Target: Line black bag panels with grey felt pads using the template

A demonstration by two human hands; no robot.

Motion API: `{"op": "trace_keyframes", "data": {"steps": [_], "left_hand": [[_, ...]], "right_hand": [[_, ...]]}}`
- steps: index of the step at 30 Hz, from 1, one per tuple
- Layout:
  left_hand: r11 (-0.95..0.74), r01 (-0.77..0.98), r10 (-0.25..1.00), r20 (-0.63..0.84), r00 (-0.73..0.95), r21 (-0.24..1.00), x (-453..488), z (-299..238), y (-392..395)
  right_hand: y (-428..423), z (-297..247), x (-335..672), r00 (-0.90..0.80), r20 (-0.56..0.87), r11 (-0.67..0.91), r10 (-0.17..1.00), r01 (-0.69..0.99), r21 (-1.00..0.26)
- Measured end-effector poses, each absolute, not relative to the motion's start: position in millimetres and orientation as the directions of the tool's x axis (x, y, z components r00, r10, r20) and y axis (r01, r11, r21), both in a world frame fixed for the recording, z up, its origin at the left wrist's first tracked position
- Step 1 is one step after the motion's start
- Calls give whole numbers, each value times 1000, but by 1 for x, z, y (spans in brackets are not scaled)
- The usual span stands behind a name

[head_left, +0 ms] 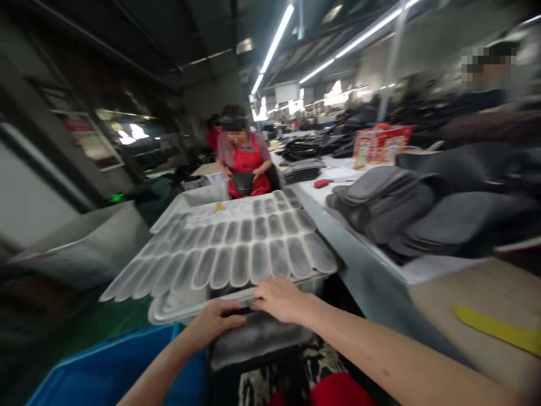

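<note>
In front of my body lies a flat dark grey piece (260, 341), its lower edge darker and straight. My left hand (216, 322) pinches its upper left edge, fingers bent over it. At the upper edge further right, my right hand (281, 299) is closed on the same piece, its fingertips bent down and partly hidden. Just past both hands is the rim of a white plastic tub (169, 313). Above it, a panel covered with rows of rounded grey pieces (240, 259) spreads away from me. Blur hides the finer detail of the piece.
A blue bin (122, 366) stands at lower left, a pale sack-like container (93, 245) beyond it. On the right, a long table (363, 276) bears stacks of grey cut pieces (380, 197) and a yellow strip (499, 330). A co-worker in a red apron (249, 160) faces me.
</note>
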State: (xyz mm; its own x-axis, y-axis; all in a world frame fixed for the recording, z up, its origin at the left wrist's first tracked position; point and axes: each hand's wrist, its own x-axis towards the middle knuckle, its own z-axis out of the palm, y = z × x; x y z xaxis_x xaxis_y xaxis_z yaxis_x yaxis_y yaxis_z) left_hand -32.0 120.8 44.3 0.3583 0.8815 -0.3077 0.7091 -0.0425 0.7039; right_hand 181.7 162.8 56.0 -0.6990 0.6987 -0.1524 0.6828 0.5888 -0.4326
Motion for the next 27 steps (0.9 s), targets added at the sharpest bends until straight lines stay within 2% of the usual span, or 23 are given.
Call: {"op": "trace_keyframes", "data": {"steps": [6,12,16,22,25,27], "left_hand": [[101,600,895,-336,294,794,-38,22,135],[243,478,861,-415,295,844,-39,17,152],[222,480,868,-396,299,849,-35,20,157],[209,606,869,-430,245,767,-37,32,135],[139,720,873,-427,236,680,-11,30,135],[54,797,905,-366,215,602,30,23,145]], "right_hand": [[194,22,173,-800,-156,651,579,569,-503],[212,29,169,-779,-197,624,595,602,-498],[205,31,171,-786,-111,663,609,581,-472],[169,32,174,-810,31,752,586,530,-392],[154,40,179,-820,24,770,572,527,-360],[149,47,183,-830,-6,772,557,520,-365]]}}
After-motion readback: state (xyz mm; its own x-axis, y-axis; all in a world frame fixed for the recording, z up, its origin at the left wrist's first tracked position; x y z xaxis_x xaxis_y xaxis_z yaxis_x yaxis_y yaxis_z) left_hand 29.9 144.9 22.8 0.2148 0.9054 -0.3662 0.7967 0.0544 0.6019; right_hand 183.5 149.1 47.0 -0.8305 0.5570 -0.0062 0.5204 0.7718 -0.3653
